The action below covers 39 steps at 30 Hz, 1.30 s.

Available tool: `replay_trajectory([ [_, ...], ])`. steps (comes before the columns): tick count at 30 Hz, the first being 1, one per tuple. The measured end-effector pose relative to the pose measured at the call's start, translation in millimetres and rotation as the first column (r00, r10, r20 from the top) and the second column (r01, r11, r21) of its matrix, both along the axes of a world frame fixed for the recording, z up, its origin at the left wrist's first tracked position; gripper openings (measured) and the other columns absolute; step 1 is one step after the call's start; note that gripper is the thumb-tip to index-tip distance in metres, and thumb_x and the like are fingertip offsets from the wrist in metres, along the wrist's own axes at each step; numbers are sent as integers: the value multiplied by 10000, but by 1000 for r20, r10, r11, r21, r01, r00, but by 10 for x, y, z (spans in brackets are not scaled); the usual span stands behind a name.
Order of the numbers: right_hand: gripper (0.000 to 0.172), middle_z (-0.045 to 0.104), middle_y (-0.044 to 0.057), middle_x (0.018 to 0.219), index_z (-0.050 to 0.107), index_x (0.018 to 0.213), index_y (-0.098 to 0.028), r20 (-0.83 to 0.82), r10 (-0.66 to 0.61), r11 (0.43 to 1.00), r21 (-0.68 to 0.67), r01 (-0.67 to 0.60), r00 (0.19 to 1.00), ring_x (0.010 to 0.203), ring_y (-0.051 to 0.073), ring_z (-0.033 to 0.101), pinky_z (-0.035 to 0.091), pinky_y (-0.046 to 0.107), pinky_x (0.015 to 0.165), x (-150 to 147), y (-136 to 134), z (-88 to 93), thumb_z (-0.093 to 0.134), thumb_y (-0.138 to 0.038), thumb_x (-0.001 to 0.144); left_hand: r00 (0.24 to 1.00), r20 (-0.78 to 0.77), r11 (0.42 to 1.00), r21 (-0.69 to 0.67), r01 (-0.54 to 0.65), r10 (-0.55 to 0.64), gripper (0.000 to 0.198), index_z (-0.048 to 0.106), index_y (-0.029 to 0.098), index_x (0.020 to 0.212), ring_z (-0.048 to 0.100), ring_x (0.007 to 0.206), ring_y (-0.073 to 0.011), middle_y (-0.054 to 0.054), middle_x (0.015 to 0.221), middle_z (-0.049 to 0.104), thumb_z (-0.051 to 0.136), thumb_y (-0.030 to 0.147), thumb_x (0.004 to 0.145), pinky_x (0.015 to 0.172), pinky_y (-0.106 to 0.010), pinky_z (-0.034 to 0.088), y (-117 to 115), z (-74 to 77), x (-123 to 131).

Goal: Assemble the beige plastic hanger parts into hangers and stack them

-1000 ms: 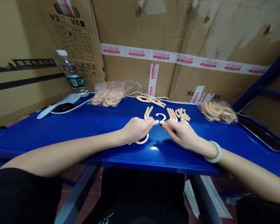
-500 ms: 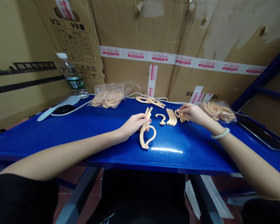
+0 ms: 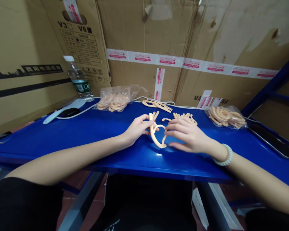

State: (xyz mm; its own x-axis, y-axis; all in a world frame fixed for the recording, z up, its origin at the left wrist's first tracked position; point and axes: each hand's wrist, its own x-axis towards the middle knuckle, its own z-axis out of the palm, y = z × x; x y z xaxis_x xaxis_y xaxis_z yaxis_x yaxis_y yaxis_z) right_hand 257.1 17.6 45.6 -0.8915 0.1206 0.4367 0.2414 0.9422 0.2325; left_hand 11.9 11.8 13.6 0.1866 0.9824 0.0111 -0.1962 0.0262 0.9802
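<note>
My left hand point(image 3: 141, 126) is closed on a curved beige plastic hanger arm point(image 3: 156, 140), pinching it near its upper end. A thin curved loop joins the arm at its lower tip, and two narrow prongs stick up behind my fingers. My right hand point(image 3: 191, 134) is beside the loop, fingers stretched out and thumb apart, slightly blurred; its fingertips are at or against the loop's right side. A beige hanger hook point(image 3: 166, 119) lies behind the right fingers, mostly hidden. Several slim curved strips and small beige pieces point(image 3: 186, 116) lie beyond that hand, partly covered.
Flat beige hanger parts point(image 3: 157, 105) lie at the back by a white cable. Clear bags of beige parts stand left point(image 3: 114, 100) and right point(image 3: 226, 116). A water bottle point(image 3: 80, 81), a pale hairbrush point(image 3: 64, 110) and a dark phone-like slab point(image 3: 273, 141) edge the blue table point(image 3: 98, 154).
My right hand has left the small parts pile and moved left and nearer, up to the hanger arm. My left hand has turned the arm, its lower tip swinging right. The view shifted slightly.
</note>
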Motion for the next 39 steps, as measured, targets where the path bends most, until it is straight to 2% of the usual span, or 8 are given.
replay_trajectory([
  [4,370,698,138,1266,651,1261,-176,127,-33,988,155,14,991,1239,320,575,404,516,1082,-84,-76,-158,548,-450,1034,999,24,999,-10,36,-36,199,608,128,996,732,747,-181,-73,843,743,718,241,875,659,-265,573,2,-28,-11],
  [8,195,745,88,1054,687,1137,-193,106,-46,971,239,19,993,1097,276,620,416,466,1030,-89,-79,-229,553,-294,1037,998,10,998,29,57,-57,263,566,126,1089,712,714,-156,-88,883,739,690,276,911,675,-274,581,14,-69,-17],
  [13,197,699,63,872,674,1012,-183,54,-76,979,196,64,996,964,244,624,402,452,986,-100,-78,-188,523,-304,1049,991,-82,943,324,-76,109,562,381,212,1401,721,963,-214,-178,1355,611,651,323,921,776,-357,614,18,-104,-54],
  [16,232,680,56,834,666,1005,-172,8,-120,979,165,117,993,836,214,602,389,444,954,-90,-52,-197,500,-323,1063,896,-262,710,700,-81,360,550,438,239,1426,520,1362,-297,-165,1539,454,639,288,916,1065,-487,507,-7,-59,-111],
  [18,266,681,65,852,663,983,-170,-19,-144,980,139,145,989,812,206,587,385,428,924,-91,-48,-218,482,-344,1071,799,-374,501,859,106,472,449,535,230,1364,417,1451,-307,-146,1529,482,636,281,930,1202,-550,339,-30,-26,-146],
  [22,322,658,47,810,650,893,-184,-33,-141,980,139,144,989,773,194,542,372,394,881,-123,-92,-253,445,-341,1085,647,-609,258,788,558,459,305,618,211,1271,634,1209,-260,-99,1207,720,596,334,993,1250,-561,203,-59,-44,-154],
  [32,272,629,16,722,705,996,-191,-65,-118,974,186,129,991,811,214,560,325,435,947,-157,-178,-259,501,-354,1071,432,-738,261,618,742,519,354,646,174,942,667,887,-215,-72,907,737,397,383,1081,998,-391,423,-18,-126,-111],
  [39,307,671,30,769,734,952,-208,-173,-111,966,-249,65,979,864,220,600,372,427,921,-159,-141,-260,591,-471,1018,425,-751,268,605,750,505,454,645,195,872,594,721,-182,-47,748,670,332,443,1089,766,-326,404,15,-139,-95],
])
